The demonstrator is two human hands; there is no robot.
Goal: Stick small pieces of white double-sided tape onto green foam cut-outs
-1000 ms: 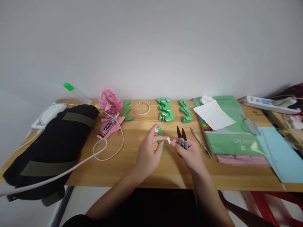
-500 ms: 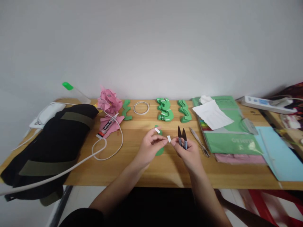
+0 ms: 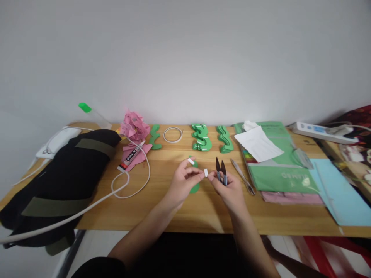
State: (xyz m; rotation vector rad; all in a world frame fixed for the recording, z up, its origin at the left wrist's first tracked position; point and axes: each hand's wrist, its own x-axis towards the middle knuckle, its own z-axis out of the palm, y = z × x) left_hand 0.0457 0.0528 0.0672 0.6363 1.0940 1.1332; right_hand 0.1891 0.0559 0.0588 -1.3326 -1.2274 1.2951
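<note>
My left hand (image 3: 182,185) is closed around a wavy green foam cutout (image 3: 194,188) with a small white strip (image 3: 191,161) stuck near its top. My right hand (image 3: 228,189) grips black thread snips (image 3: 220,170), blades pointing up, and pinches a small white tape piece (image 3: 205,172) at its fingertips. The two hands meet above the wooden table (image 3: 174,208), fingertips almost touching at the tape piece.
Behind the hands lie two stacks of green cutouts (image 3: 200,137) (image 3: 225,138), a single green cutout (image 3: 155,136), a tape ring (image 3: 173,134), pink paper scraps (image 3: 133,125) and a glue tube (image 3: 129,157). Tweezers (image 3: 242,176) and coloured paper packs (image 3: 278,166) lie right; a black bag (image 3: 58,173) and white cable (image 3: 127,181) left.
Both hands have drifted slightly left and closer together. The white tape piece stays pinched between them, and the green cutout has turned a little in my left hand.
</note>
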